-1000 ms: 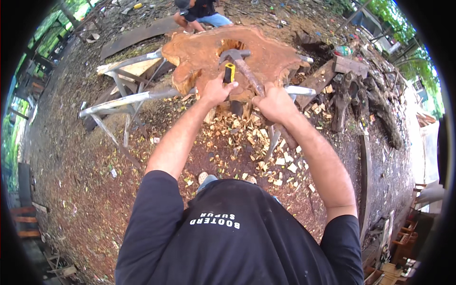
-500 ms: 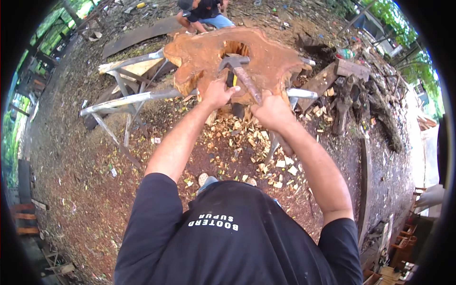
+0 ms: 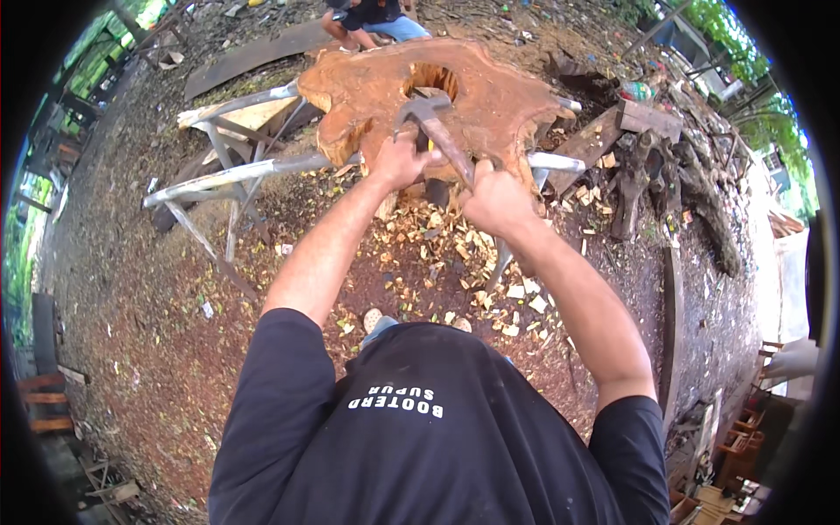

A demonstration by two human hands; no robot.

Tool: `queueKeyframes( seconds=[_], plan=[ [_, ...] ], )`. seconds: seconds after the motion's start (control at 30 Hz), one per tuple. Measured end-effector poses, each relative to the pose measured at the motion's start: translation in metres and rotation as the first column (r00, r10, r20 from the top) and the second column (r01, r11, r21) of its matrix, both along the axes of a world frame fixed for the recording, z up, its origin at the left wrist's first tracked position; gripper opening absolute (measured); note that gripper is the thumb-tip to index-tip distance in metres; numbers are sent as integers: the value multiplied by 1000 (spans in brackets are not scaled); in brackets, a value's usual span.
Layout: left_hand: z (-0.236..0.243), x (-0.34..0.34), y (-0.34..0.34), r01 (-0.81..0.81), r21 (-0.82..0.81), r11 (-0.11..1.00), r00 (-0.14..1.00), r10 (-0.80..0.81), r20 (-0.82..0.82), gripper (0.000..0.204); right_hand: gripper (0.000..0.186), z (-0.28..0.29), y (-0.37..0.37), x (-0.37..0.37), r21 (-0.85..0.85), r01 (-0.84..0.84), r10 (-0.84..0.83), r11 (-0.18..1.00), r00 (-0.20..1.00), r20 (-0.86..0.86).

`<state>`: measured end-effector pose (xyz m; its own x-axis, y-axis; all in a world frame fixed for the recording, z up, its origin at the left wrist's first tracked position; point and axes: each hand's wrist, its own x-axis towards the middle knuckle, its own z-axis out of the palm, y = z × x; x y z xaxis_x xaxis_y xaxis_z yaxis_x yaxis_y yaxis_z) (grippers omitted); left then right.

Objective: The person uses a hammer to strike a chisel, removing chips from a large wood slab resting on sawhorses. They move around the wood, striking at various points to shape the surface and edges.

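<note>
My right hand [image 3: 500, 201] is closed round the wooden handle of a hammer [image 3: 449, 150]. Its dark metal head lies over the near part of a thick, irregular wood slab [image 3: 503, 101], just beyond my left hand [image 3: 399, 163]. That hand is closed at the slab's near edge, with a chisel [image 3: 430, 145] in its grip. Only a bit of the chisel's black and yellow handle shows beside the thumb; its blade is hidden. A rough-walled hole [image 3: 444, 80] opens in the slab beyond the hammer head.
Metal trestles [image 3: 236, 184] hold the slab up. Pale wood chips [image 3: 455, 241] litter the ground before my feet. A person [image 3: 394, 26] crouches behind the slab. Gnarled wood [image 3: 652, 188] and a squared beam [image 3: 649, 121] lie to the right, a long board [image 3: 254, 63] at the far left.
The hammer head has tilted and shifted slightly left, nearer my left hand, covering more of the chisel. The slab sits a little higher in view.
</note>
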<state>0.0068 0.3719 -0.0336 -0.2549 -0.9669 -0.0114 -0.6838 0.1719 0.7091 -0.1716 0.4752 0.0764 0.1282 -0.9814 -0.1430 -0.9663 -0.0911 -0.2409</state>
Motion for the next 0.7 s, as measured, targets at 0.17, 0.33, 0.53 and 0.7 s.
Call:
queueKeyframes(
  seconds=[0.17, 0.33, 0.53, 0.7],
  plan=[
    [-18, 0, 3, 11, -114, 993, 993, -24, -114, 51, 43, 18, 4, -15, 64, 107, -117, 992, 977, 179],
    [-19, 8, 8, -26, -173, 985, 993, 6, -118, 52, 35, 106, 16, -9, -327, 197, -13, 924, 873, 488],
    [-15, -3, -1, 26, -147, 989, 997, -36, -64, 58, 41, 8, -1, -8, -339, 121, -30, 933, 964, 263],
    [-63, 17, -7, 10, -326, 945, 996, 18, 83, 62, 47, -23, 6, -4, 129, 102, -124, 986, 976, 181]
  ],
)
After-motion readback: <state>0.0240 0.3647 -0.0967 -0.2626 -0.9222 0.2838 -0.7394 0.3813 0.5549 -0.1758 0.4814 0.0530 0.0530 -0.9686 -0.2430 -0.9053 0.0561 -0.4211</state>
